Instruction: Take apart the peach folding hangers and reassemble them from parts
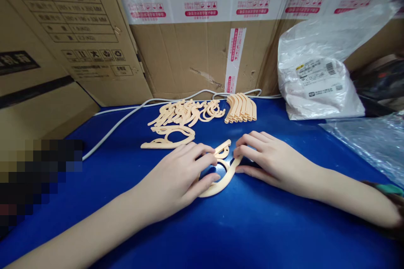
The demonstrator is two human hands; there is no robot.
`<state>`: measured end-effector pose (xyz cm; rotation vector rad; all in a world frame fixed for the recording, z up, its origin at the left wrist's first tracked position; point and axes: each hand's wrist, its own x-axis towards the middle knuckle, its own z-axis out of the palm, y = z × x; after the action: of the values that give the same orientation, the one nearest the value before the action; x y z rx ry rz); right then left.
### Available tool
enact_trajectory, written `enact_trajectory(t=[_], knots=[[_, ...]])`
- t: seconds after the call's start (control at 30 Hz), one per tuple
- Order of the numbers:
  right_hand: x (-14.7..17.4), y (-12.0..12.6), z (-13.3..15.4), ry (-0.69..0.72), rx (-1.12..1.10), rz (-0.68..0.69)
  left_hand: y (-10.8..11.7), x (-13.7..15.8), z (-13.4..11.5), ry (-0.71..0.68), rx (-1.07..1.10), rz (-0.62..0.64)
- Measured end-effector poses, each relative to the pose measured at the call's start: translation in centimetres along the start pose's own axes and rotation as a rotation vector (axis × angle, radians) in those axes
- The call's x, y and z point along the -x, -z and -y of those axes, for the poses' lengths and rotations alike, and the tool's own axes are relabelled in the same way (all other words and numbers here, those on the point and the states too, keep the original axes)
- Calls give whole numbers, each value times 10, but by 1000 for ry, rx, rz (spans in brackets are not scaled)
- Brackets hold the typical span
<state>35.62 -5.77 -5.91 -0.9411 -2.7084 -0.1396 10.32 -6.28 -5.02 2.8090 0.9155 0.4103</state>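
A beige plastic folding hanger [224, 181] with curved arms and a round opening lies on the blue tabletop between my hands. My left hand [184, 172] grips its left side, thumb on the lower curve and fingers over the upper edge. With my right hand [268, 157] I pinch the end of its right arm between thumb and fingers. Part of the hanger is hidden under my left fingers. Just beyond my left hand lies a similar folded beige hanger [167, 146], touched by neither hand's grip.
Farther back are a pile of beige hook pieces [181, 113] and a neat stack of curved arm pieces [241, 108]. A white cable [116, 124] runs behind them. Cardboard boxes [189, 59] wall the back and left. A white plastic bag [318, 84] and clear plastic wrap [372, 143] sit right.
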Motion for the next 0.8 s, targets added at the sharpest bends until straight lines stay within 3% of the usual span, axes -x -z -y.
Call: enact_trajectory(t=[0.8], knots=[[3,3,9,212,-32,-32,-4,-1,11,56,-121,38]])
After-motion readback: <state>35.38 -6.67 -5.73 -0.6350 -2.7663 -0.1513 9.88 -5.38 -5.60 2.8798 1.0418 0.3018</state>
